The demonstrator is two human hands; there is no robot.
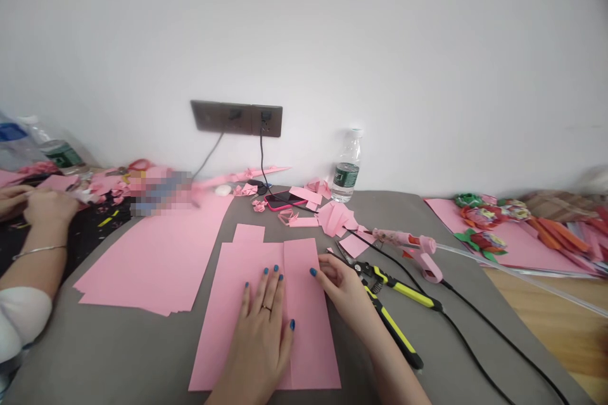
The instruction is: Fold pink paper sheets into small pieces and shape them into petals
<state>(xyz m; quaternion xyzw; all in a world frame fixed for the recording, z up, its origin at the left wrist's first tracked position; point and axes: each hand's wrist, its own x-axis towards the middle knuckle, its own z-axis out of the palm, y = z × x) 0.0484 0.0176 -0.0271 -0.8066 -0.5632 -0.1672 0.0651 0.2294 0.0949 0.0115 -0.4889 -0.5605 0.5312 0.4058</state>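
A sheet of pink paper [213,342] lies in front of me on the grey table, with a long strip along its right side folded over. My left hand [263,329] presses flat on the sheet, fingers stretched out, just left of the strip's inner edge. At the strip's right edge, the thumb of my right hand [339,281] rests on the paper while the other fingers curl beside it, closed on that edge. A small pink paper piece [249,233] touches the sheet's top edge. Cutting pliers with yellow-black handles [394,323] lie right beside my right hand.
A pink glue gun [403,240] with a long glue stick and black cable lies at right. Pink paper sheets [156,259] are stacked at left, near a co-worker's hands [50,202]. A water bottle [346,168], phone [285,200] and paper scraps stand behind; paper flowers [487,215] lie far right.
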